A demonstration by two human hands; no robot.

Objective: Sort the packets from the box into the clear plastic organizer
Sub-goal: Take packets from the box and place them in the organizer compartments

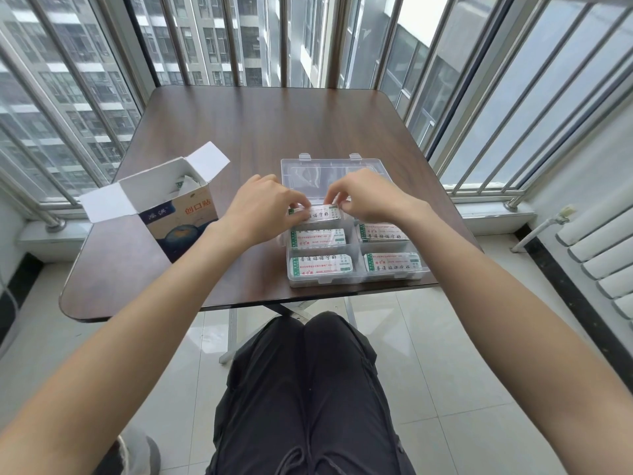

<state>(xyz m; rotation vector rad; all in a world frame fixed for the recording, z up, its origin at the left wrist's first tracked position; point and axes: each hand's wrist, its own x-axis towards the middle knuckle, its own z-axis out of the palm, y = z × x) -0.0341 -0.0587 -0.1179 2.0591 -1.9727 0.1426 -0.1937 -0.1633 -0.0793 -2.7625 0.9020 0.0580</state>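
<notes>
From the head camera, a dark brown tabletop (212, 132) stands against a railed window. A clear plastic organizer (356, 274) sits close to the near edge of the tabletop, right of centre, with its lid (308, 173) folded back flat toward the window. Both hands meet over its far left compartment: the left hand (263, 209) and the right hand (366, 200) each pinch an end of one packet (320, 214) with curled fingers, holding it level at the rim. Four more packets lie flat in the compartments nearer the person, two on each side. An open box (178, 217) stands upright to the left, near the left edge, flaps raised, white contents showing inside. The far half of the tabletop is bare wood. Below, dark trousers (308, 389) and pale floor tiles (445, 354).
</notes>
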